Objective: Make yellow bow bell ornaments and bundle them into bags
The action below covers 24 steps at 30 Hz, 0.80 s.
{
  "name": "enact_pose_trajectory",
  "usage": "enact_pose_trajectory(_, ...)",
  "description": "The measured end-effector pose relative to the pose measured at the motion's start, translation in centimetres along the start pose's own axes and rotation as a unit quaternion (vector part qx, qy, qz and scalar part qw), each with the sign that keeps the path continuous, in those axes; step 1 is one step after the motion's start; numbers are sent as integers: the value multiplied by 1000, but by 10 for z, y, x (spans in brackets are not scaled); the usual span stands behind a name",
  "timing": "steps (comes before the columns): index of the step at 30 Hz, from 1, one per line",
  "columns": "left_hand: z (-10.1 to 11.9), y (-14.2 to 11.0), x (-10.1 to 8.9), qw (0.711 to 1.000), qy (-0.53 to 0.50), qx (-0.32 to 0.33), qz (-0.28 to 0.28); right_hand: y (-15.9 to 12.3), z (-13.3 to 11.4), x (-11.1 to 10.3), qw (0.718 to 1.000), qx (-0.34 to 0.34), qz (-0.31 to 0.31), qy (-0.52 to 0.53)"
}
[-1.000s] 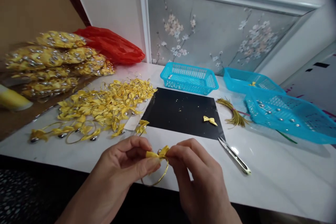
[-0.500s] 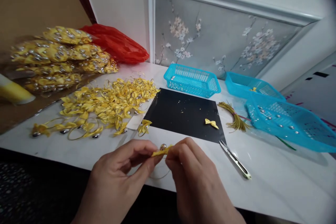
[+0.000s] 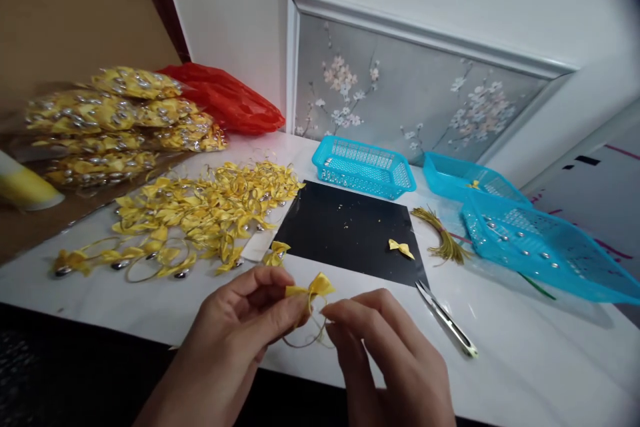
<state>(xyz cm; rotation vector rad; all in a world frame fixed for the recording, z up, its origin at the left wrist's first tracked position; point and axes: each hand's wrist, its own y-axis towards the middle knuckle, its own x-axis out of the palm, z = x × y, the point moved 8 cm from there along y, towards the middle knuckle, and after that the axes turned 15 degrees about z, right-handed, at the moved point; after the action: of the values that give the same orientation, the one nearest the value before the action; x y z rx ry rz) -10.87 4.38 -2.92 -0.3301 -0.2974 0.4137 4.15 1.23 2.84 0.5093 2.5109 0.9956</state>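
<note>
My left hand (image 3: 240,330) pinches a small yellow ribbon bow (image 3: 313,287) with a thin gold loop (image 3: 306,333) hanging under it, just above the near edge of the white table. My right hand (image 3: 387,353) is just right of the bow, its fingertips at the gold loop; whether they grip it I cannot tell. Another loose yellow bow (image 3: 401,248) lies on the black sheet (image 3: 345,227). Snips (image 3: 447,320) lie to the right of my right hand.
A heap of finished yellow bows (image 3: 200,210) covers the table's left, with bagged ones (image 3: 110,123) and a red bag (image 3: 225,100) behind. Blue baskets (image 3: 364,165) (image 3: 545,247) stand at the back and right, and a bundle of gold ties (image 3: 443,230) lies beside them.
My right hand has let go of the bow's wing and dropped to the loop below. The bow now stands spread open in my left fingers. The view has tilted up slightly.
</note>
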Motion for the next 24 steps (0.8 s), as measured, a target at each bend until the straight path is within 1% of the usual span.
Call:
enact_pose_trajectory(3,-2,-1,4,999,-22,-25,-22,1,0,1,1000,-6,-2,-2)
enact_pose_trajectory(6,-8,-2,6,995,-58,-74,-36,0,1,2,1000,-15,-2,-12)
enact_pose_trajectory(9,-16,-2,2,988,-101,-121,-9,0,1,1,999,-18,4,-33)
enact_pose_trajectory(11,-20,-1,-1,983,-117,-138,9,1,2,0,999,-21,2,-39)
enact_pose_trajectory(15,-24,0,-3,980,-127,-151,18,1,2,0,998,-33,-2,-44)
enact_pose_trajectory(19,-26,1,-4,979,-127,-156,15,1,4,1,998,-44,-7,-44)
enact_pose_trajectory(24,-32,2,-5,976,-126,-175,25,0,9,3,999,-34,-14,-41)
